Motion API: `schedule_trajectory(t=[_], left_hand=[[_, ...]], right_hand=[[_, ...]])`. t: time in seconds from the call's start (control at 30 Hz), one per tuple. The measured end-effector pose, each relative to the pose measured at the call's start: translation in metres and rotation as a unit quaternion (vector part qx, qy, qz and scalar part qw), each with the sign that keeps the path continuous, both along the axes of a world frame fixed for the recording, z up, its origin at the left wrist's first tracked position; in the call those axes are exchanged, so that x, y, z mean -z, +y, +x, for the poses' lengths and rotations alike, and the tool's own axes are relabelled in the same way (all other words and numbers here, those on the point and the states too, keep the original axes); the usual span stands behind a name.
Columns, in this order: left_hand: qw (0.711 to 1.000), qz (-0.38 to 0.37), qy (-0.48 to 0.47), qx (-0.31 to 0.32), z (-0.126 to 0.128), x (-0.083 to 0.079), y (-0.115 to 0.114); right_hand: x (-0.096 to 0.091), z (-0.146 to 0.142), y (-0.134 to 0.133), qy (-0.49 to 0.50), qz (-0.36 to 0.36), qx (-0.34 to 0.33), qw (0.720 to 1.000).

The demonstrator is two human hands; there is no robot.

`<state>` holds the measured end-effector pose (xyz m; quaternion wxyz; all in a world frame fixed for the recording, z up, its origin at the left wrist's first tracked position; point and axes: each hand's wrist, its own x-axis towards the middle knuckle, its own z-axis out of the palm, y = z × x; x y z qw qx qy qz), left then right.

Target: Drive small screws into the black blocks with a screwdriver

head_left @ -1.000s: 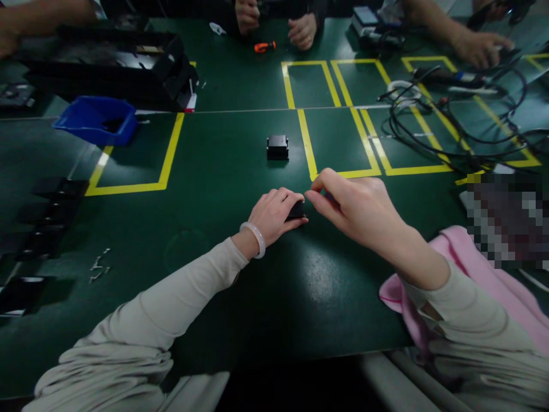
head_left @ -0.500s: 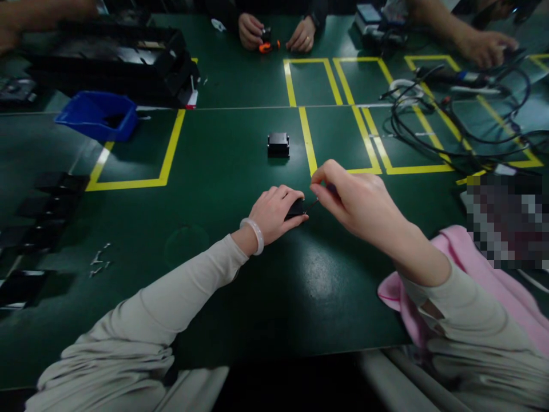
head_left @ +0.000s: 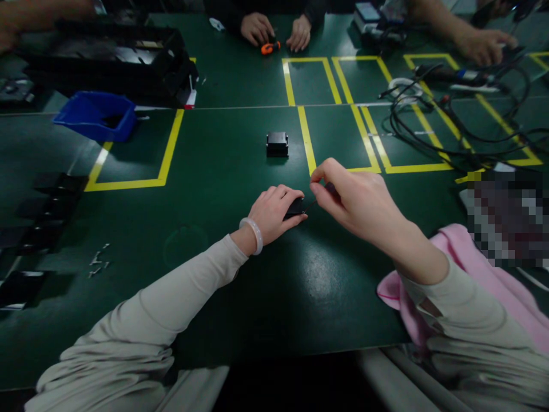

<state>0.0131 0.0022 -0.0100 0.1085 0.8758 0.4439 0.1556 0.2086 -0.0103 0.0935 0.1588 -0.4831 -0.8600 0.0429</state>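
Observation:
My left hand (head_left: 274,214) is closed around a small black block (head_left: 294,209) and holds it against the green table, thumb on the near side and fingers over the far side. My right hand (head_left: 349,194) pinches a small screwdriver (head_left: 315,202); most of its dark handle is hidden in the fingers. The thin shaft points left, its tip at the right end of the block. Beyond my hands stands a similar black block (head_left: 277,143) with shiny screw ends at its sides. Several loose screws (head_left: 99,260) lie on the table to the left.
Several black blocks (head_left: 55,200) sit at the left edge, near a blue bin (head_left: 98,114) and stacked black trays (head_left: 115,63). Cables (head_left: 454,131) sprawl at right, above a pink cloth (head_left: 457,246). Across the table, a co-worker's hands (head_left: 278,31) are near an orange-handled tool (head_left: 270,48).
My hands stay in nearly the same place, with only a slight shift of the right fingers on the screwdriver. The co-worker's hand opposite has moved beside the orange tool.

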Motion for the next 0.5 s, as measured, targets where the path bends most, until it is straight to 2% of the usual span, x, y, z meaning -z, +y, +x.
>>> schedule_trajectory(t=[0.5], left_hand=[[1.0, 0.003, -0.001, 0.0, 0.0, 0.0014, 0.0002]], right_hand=[[0.0005, -0.0001, 0.0004, -0.015, -0.005, -0.006, 1.0]])
